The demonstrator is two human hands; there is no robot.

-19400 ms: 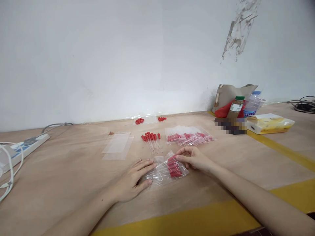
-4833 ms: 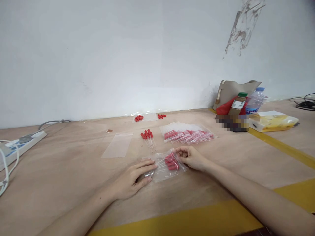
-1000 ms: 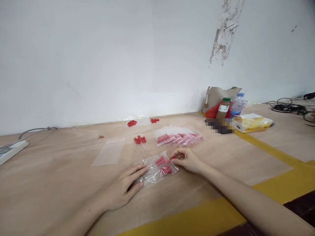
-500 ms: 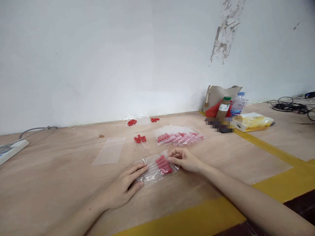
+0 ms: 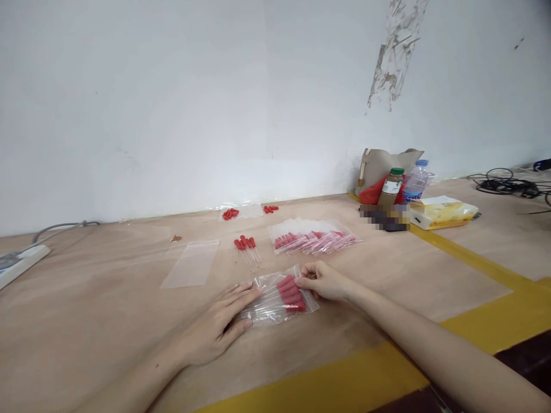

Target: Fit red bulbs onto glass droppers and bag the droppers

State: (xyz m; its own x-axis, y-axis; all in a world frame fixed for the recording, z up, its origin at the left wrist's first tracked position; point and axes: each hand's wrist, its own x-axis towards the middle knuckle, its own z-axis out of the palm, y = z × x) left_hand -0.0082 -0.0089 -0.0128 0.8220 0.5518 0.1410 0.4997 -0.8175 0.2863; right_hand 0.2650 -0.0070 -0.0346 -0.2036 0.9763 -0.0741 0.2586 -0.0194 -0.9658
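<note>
A clear zip-lock bag (image 5: 263,305) lies on the table in front of me. Inside it are several droppers with red rubber bulbs (image 5: 293,293) and thin clear stems, the bulbs lying toward the right. At the bag's left end rests my left hand (image 5: 217,324), fingers stretched out and thumb apart. My right hand (image 5: 325,281) pinches the bag's right edge near the zip strip. Just beyond lie loose red-bulbed droppers (image 5: 246,245). An empty zip-lock bag (image 5: 192,265) lies flat to their left, and several filled bags (image 5: 314,236) are fanned out to their right.
Loose red bulbs (image 5: 231,214) lie on clear plastic by the wall. At the back right stand a green-capped bottle (image 5: 392,186), a water bottle (image 5: 416,182) and a tissue pack (image 5: 443,212). Black cables (image 5: 508,183) lie far right; a power strip (image 5: 23,264) sits at far left.
The bag has shifted slightly right and lies flatter, with the droppers inside more evenly in a row. My right hand has moved a little right with its edge; my left hand has barely moved.
</note>
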